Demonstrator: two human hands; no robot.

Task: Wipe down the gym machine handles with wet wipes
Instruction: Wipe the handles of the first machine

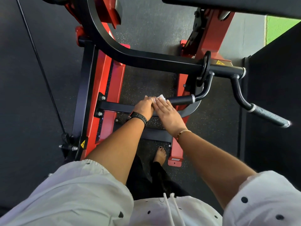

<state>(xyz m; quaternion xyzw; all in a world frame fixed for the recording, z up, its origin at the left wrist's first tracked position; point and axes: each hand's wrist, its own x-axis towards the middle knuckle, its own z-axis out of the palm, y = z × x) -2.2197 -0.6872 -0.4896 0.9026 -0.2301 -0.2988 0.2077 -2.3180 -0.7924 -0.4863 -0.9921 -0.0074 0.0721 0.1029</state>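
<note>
The wet wipe (161, 97) lies on the near handle (180, 100) of the machine, close to that handle's free end, and we see only a small white corner of it past our fingertips. Our right hand (167, 114) lies flat over it, fingers straight and together, pressing it onto the black grip. Our left hand (144, 107) touches the right one and sits at the very end of the same handle, back up, fingers curled over the bar. We cannot tell whether they also catch the wipe.

The handle runs rightward to a silver ring, then bends up to the thick black arm (146, 58) that crosses the machine. At the right end of that arm a second, far handle (268, 114) branches off and slants down toward the right edge, untouched.

A black watch band (140, 117) circles our left wrist and a thin gold bracelet (184, 132) our right. White dotted sleeves (81, 185) are pushed up both forearms.

Beneath the hands stands the red frame (104, 88) on the dark speckled floor (146, 30). One bare foot (160, 154) rests by the frame's front right corner. A thin black cable (40, 62) slants down along the machine's left side.
</note>
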